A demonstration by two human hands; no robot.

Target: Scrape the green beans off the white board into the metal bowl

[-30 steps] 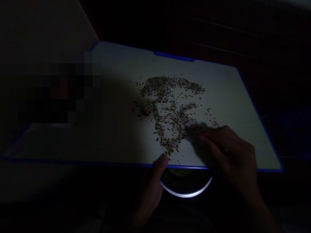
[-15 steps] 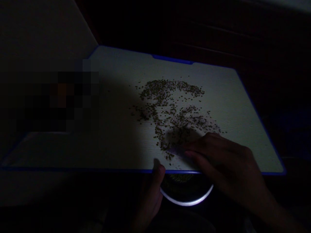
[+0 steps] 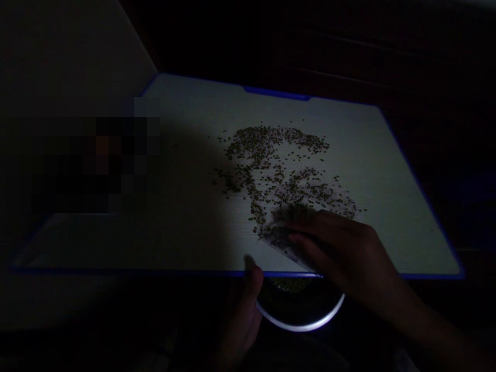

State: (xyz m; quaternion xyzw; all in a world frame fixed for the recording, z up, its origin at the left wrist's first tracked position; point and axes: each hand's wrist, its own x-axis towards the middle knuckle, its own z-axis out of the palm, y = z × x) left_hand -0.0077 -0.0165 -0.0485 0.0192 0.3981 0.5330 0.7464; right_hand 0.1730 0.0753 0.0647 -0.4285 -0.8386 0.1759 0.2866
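Note:
Small greenish-brown seeds (image 3: 251, 142) lie in loose patches across a white board (image 3: 189, 227) with a blue edge. My right hand (image 3: 349, 248) pinches a thin, pale sheet (image 3: 282, 247), low against the board at the near patch of seeds. What the sheet is made of is too dark to tell. Below the board's near edge, a bowl (image 3: 302, 327) with a shiny rim shows more seeds inside, its far part hidden under the board. My left hand (image 3: 244, 315) grips the bowl's left side, thumb up by the board's edge, fingers partly hidden.
The scene is very dark. A pixelated patch (image 3: 85, 160) covers the board's left end. A pale surface (image 3: 70, 46) lies at the upper left, and a dim blue shape (image 3: 470, 186) stands at the right. A blue handle-like strip (image 3: 277, 93) runs along the far edge.
My right hand has shifted slightly left, and more of the thin sheet shows. The seeds at the near end of the patch have been gathered away from the board's edge. My left hand stays put.

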